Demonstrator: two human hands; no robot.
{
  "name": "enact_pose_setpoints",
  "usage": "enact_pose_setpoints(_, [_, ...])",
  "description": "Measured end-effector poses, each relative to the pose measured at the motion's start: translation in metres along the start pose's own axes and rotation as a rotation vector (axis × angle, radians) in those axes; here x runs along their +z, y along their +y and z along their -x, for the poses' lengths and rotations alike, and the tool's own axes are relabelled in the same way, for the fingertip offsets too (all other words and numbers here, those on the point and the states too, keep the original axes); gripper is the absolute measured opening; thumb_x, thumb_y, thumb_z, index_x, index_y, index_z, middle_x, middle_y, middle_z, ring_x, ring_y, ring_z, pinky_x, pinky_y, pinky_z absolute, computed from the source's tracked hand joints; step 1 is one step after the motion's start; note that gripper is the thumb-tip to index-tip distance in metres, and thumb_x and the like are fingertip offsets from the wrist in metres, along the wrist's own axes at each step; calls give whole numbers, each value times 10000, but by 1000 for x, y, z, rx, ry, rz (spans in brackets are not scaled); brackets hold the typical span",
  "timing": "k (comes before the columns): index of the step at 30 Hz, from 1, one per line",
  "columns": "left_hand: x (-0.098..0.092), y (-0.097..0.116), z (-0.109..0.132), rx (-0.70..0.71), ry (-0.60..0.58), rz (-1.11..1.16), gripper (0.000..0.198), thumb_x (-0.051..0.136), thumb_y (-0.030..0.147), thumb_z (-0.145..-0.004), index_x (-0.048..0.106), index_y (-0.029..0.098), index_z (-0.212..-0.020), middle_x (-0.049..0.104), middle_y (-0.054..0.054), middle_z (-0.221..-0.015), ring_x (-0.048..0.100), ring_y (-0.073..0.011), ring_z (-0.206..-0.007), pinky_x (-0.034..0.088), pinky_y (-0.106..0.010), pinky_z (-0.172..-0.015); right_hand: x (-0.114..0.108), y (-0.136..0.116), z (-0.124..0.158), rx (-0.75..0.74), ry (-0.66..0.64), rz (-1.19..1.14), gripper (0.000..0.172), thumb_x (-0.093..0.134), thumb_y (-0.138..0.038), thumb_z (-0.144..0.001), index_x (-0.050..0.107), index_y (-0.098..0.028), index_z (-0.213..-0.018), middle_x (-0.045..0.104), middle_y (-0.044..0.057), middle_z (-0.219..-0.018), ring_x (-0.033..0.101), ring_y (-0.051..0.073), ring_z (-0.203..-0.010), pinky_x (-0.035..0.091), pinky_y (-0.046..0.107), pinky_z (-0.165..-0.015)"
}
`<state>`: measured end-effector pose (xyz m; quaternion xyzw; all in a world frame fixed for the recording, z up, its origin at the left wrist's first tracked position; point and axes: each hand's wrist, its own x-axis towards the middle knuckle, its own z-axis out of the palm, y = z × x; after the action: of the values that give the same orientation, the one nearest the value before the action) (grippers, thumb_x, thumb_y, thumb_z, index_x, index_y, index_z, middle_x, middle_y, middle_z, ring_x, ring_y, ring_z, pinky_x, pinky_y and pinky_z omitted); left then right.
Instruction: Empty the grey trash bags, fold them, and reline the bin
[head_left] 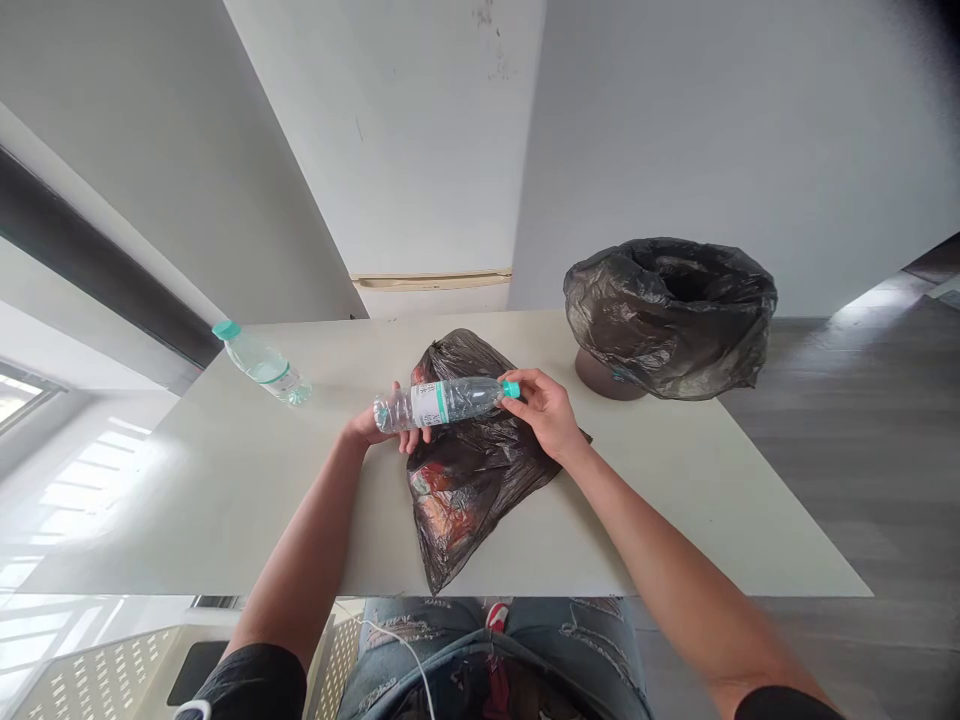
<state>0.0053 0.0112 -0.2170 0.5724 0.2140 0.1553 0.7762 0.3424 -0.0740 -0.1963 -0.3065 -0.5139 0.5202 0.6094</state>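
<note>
A clear plastic bottle (442, 402) with a teal cap lies sideways in the air over a dark plastic bag (465, 470). My left hand (379, 428) is closed around the bottle's base end. My right hand (546, 408) pinches the teal cap at the other end. The dark bag lies flat on the white table (225, 480) with reddish contents showing through it. A second clear bottle (261, 363) with a teal cap stands tilted at the table's far left.
A bin lined with a black bag (670, 312) stands at the table's far right corner. White walls rise behind the table. Grey floor lies to the right. My lap in torn jeans shows below the near edge.
</note>
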Motion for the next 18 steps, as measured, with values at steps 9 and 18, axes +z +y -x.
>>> enact_pose_setpoints(9, [12, 10, 10, -58, -166, 89, 985, 733, 919, -679, 701, 158, -1302, 809, -274, -1013, 765, -357, -605, 547, -359, -390, 2, -1, 2, -16, -75, 121, 314, 868, -386, -899, 790, -311, -1194, 728, 56, -1310, 675, 244, -1215, 623, 401, -1011])
enact_pose_setpoints(18, [22, 8, 21, -62, -38, 87, 1027, 852, 662, -586, 652, 92, -1417, 787, -280, -926, 785, -523, -762, 623, -600, -611, 6, -10, 8, 30, -264, 19, 615, 804, -331, -968, 602, -427, -1541, 543, 29, -1661, 674, 251, -1348, 571, 482, -1177])
